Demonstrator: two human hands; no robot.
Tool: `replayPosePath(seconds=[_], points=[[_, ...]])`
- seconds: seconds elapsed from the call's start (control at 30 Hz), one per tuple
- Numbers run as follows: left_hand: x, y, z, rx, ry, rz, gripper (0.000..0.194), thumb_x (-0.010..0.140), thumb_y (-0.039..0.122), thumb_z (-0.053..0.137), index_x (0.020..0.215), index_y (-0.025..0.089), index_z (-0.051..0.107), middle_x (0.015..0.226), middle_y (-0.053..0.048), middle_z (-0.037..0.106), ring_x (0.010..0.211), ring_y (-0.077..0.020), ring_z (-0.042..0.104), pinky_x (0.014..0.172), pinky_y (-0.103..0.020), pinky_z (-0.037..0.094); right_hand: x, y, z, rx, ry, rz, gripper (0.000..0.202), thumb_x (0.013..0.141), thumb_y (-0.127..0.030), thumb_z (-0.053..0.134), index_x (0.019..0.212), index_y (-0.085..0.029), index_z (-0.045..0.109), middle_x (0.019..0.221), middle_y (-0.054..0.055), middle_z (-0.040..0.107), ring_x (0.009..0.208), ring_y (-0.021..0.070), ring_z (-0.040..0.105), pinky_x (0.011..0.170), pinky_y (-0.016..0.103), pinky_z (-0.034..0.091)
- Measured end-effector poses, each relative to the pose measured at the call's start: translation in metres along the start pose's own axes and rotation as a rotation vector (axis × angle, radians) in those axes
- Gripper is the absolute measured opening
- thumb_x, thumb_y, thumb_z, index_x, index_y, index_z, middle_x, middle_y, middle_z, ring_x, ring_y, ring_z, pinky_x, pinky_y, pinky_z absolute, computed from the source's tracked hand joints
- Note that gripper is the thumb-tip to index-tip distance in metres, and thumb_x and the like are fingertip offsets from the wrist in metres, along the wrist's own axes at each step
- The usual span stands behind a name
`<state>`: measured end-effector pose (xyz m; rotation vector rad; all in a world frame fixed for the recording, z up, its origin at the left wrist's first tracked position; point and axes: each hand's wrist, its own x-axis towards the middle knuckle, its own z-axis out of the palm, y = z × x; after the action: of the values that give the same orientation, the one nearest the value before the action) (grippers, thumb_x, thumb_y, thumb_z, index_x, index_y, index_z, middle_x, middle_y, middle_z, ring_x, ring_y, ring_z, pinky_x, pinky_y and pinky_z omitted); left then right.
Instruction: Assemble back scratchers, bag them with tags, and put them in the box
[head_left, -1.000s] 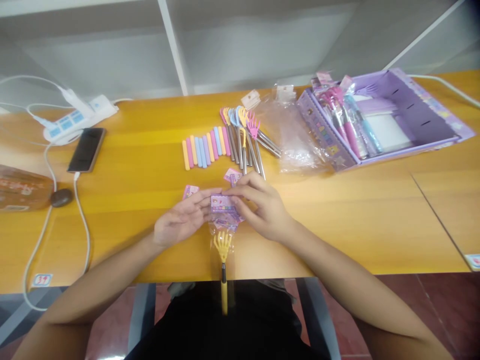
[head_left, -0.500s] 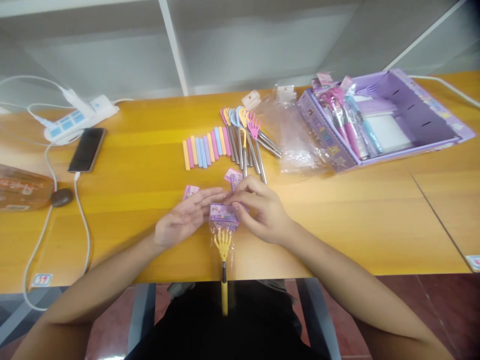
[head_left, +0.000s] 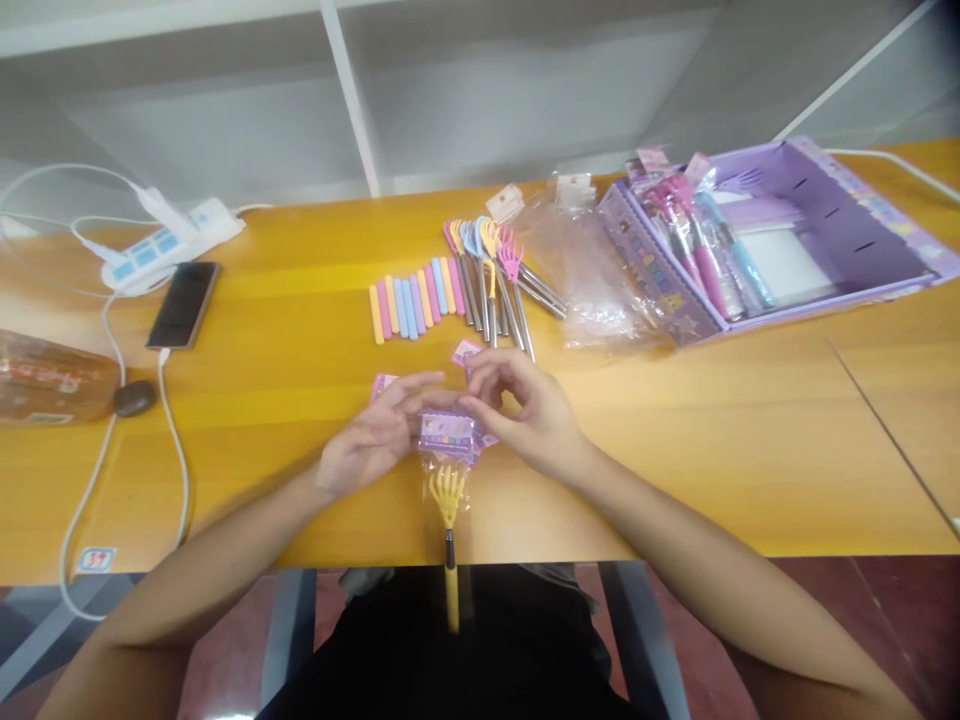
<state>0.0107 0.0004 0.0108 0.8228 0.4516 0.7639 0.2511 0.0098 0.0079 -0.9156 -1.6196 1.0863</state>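
A yellow hand-shaped scratcher (head_left: 448,490) lies in a clear bag with a purple header card (head_left: 446,430), its handle reaching past the table's front edge. My left hand (head_left: 375,435) is open, palm up, its fingertips at the card's left side. Over the card's upper right, my right hand (head_left: 529,410) has thumb and forefinger pinched together; what lies between them is too small to make out. Several metal-rod scratchers (head_left: 499,280) with coloured heads lie beyond the hands, beside a row of coloured handles (head_left: 416,300).
At the right, a purple box (head_left: 697,325) holds bagged scratchers. Clear bags (head_left: 600,290) lie left of it. A power strip (head_left: 172,245), phone (head_left: 184,305), cables and an orange-tinted bottle (head_left: 56,380) are at the left.
My right thumb and forefinger have drawn together into a rounder pinch. The whole view has shifted slightly. My left hand and the bagged scratcher stay in nearly the same place.
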Motion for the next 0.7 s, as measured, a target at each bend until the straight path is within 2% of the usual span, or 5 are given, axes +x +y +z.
replayPosePath(seconds=[0.13, 0.33, 0.43, 0.53, 0.7], points=[[0.000, -0.004, -0.002, 0.080, 0.078, 0.000, 0.076, 0.091, 0.027, 0.080, 0.160, 0.033, 0.048, 0.149, -0.015, 0.068, 0.129, -0.0321, 0.070, 0.107, -0.048, 0.056, 0.000, -0.003, 0.000, 0.003, 0.007, -0.044, 0.022, 0.101, -0.019, 0.069, 0.122, -0.024, 0.063, 0.092, 0.000, 0.069, 0.076, 0.0137, 0.064, 0.069, 0.030, 0.054], [-0.002, -0.017, -0.013, 0.247, 0.041, -0.154, 0.052, 0.095, 0.029, 0.081, 0.143, 0.022, 0.062, 0.130, -0.016, 0.076, 0.111, -0.0263, 0.078, 0.096, -0.039, 0.063, -0.002, -0.007, -0.001, 0.019, -0.001, -0.077, 0.024, 0.099, -0.018, 0.071, 0.122, -0.022, 0.064, 0.091, -0.001, 0.069, 0.075, 0.0128, 0.064, 0.067, 0.028, 0.053], [-0.002, -0.016, -0.013, 0.352, 0.084, -0.198, 0.037, 0.096, 0.032, 0.080, 0.128, 0.017, 0.066, 0.112, -0.011, 0.079, 0.100, -0.0217, 0.079, 0.086, -0.031, 0.061, -0.002, -0.009, -0.003, -0.018, -0.098, -0.107, 0.016, 0.098, -0.018, 0.071, 0.113, -0.021, 0.067, 0.089, -0.001, 0.068, 0.069, 0.0109, 0.061, 0.063, 0.026, 0.051], [-0.002, -0.013, -0.011, 0.411, 0.117, -0.211, 0.032, 0.095, 0.034, 0.081, 0.119, 0.016, 0.068, 0.108, -0.009, 0.078, 0.097, -0.0201, 0.077, 0.084, -0.029, 0.060, -0.002, -0.011, -0.005, -0.074, -0.214, -0.144, 0.008, 0.098, -0.018, 0.071, 0.105, -0.020, 0.070, 0.089, -0.001, 0.067, 0.066, 0.0091, 0.058, 0.061, 0.024, 0.049], [-0.001, -0.013, -0.010, 0.407, 0.113, -0.197, 0.034, 0.093, 0.036, 0.083, 0.116, 0.016, 0.068, 0.106, -0.008, 0.076, 0.096, -0.0193, 0.075, 0.086, -0.029, 0.058, -0.003, -0.008, -0.006, -0.115, -0.298, -0.195, 0.017, 0.098, -0.014, 0.069, 0.114, -0.020, 0.071, 0.093, 0.001, 0.067, 0.067, 0.0084, 0.057, 0.061, 0.022, 0.049]])
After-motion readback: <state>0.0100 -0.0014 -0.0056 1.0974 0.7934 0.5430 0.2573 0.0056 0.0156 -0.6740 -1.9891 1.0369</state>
